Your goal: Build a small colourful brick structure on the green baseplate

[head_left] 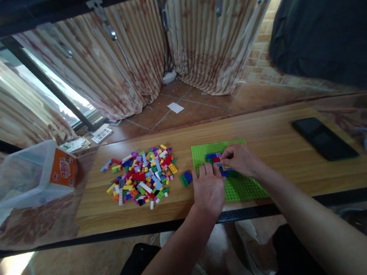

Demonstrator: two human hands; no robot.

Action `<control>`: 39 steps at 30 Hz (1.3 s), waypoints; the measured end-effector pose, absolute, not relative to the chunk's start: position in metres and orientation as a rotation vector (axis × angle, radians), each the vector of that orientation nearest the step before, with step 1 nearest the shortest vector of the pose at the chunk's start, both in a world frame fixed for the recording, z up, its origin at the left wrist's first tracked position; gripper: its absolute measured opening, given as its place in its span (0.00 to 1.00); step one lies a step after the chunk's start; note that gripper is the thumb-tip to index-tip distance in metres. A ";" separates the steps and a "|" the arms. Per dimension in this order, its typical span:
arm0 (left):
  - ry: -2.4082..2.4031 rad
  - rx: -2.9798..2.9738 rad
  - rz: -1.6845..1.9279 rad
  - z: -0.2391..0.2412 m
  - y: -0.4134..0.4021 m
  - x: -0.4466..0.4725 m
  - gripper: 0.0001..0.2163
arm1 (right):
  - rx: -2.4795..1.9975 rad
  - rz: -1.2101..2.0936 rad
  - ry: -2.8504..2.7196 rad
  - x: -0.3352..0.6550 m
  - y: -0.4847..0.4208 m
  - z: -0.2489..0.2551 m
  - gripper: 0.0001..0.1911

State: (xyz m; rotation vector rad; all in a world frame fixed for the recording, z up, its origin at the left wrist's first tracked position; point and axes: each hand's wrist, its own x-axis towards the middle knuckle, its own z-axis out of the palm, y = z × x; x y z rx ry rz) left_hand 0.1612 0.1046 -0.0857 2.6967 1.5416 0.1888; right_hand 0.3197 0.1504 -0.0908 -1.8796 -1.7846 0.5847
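Observation:
A green studded baseplate (245, 188) lies on the table with several toy bricks (213, 156) in blue, purple and red attached to its middle. My left hand (208, 187) rests over the plate's left edge, fingers stretched out and their tips against the built bricks. From the right, my right hand (244, 160) reaches over the plate, thumb and forefinger pinched at a small yellow brick (226, 166) beside the others. My fingers partly cover the bricks there. Just left of the plate sit a few loose green and blue bricks (186, 178).
A wide pile of loose mixed bricks (144, 176) spreads over the left of the wooden table (273, 132). A black phone-like slab (323, 138) lies at the right. A clear plastic box (25, 174) with an orange label stands left of the wooden top. Curtains (135, 52) hang behind.

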 end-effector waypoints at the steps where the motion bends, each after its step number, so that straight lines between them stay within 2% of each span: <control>1: 1.547 2.685 0.196 -0.086 0.104 0.161 0.18 | -1.877 0.578 -1.793 0.320 0.150 -0.091 0.03; 15: 1.430 2.561 0.499 -0.090 0.105 0.145 0.16 | -1.892 0.650 -1.832 0.334 0.151 -0.096 0.12; 20: 1.446 2.414 0.692 -0.078 0.116 0.132 0.13 | -2.003 0.464 -1.696 0.326 0.148 -0.084 0.17; 28: 1.633 2.019 1.191 -0.058 0.149 0.084 0.12 | -1.609 0.390 -1.863 0.265 0.136 -0.079 0.12; 32: 1.710 1.642 1.511 -0.052 0.173 0.040 0.10 | -1.306 0.420 -2.038 0.225 0.124 -0.082 0.10; 34: 1.690 1.400 1.648 -0.049 0.184 0.015 0.12 | -1.226 0.461 -2.094 0.206 0.116 -0.086 0.10; 39: 1.490 0.915 1.868 -0.047 0.195 -0.028 0.08 | -1.072 0.366 -2.171 0.160 0.104 -0.092 0.09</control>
